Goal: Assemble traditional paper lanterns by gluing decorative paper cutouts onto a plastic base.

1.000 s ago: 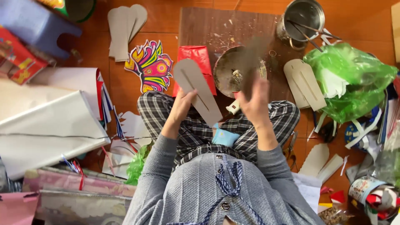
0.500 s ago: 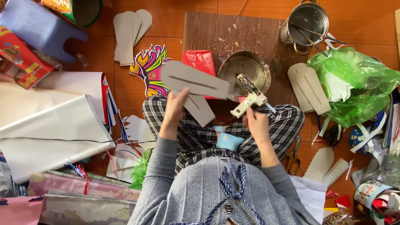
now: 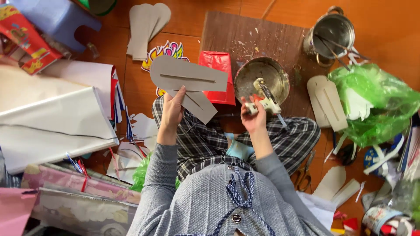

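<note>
Far left: large white paper sheets [image 3: 52, 126] lie folded on the floor, with patterned pink wrapping rolls [image 3: 78, 192] below them and a blue plastic stool [image 3: 57, 19] above.
Upper left: a stack of grey cardboard cutouts [image 3: 146, 28] lies on the orange floor [image 3: 385, 26], just above a colourful printed cutout [image 3: 164, 52].
Left hand: left hand [image 3: 171, 111] is raised over the lap, fingers clamped on the lower edge of the grey cardboard pieces [image 3: 190, 78].
Cardboard pieces: two rounded, slotted shapes held together. The upper one lies almost level. The lower one angles down to the right. Both are held clear of the floor, in front of a red foil bag [image 3: 216, 65].
Centre: a brown board [image 3: 249, 35] lies on the floor. A round metal bowl [image 3: 273, 72] sits on its near edge.
Right hand: right hand [image 3: 253, 118] is closed around the grip of a white glue gun [image 3: 264, 102]. The nozzle end points up over the bowl.
Lap: plaid trousers [image 3: 201, 140] and a grey knitted cardigan [image 3: 218, 201] fill the lower centre.
Right: a steel pot [image 3: 330, 35] stands on the floor. More grey cutouts [image 3: 326, 102] lie beside a crumpled green plastic bag [image 3: 376, 100].
</note>
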